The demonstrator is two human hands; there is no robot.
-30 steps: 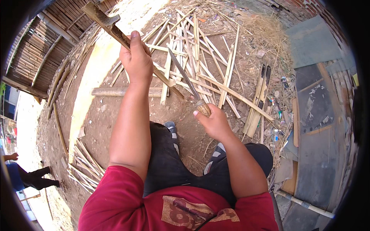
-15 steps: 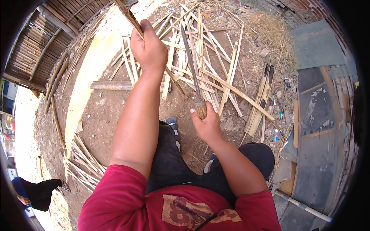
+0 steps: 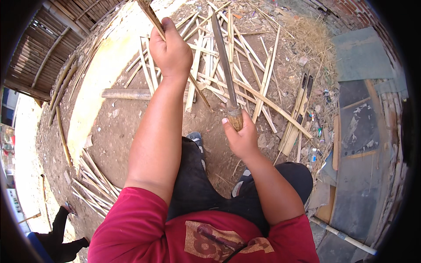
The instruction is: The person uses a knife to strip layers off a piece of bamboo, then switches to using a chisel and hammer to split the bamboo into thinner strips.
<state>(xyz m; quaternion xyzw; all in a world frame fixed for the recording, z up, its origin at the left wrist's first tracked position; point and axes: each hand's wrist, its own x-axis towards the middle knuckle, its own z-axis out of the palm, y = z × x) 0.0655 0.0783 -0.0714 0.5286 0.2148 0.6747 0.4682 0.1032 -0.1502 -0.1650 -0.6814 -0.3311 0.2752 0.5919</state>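
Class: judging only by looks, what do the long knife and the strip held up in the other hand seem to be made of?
Knife: the blade looks like dull grey metal, flat and unpolished; its handle in the right hand seems wood or bamboo, tan and banded. Strip in the left hand: probably split bamboo, pale yellow-brown and matte, like the slats on the ground.

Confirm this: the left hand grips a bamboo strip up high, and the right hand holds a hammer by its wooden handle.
Not a hammer. The head view shows the right hand holding a long-bladed knife by its wooden handle. The left hand does grip a bamboo strip up high.
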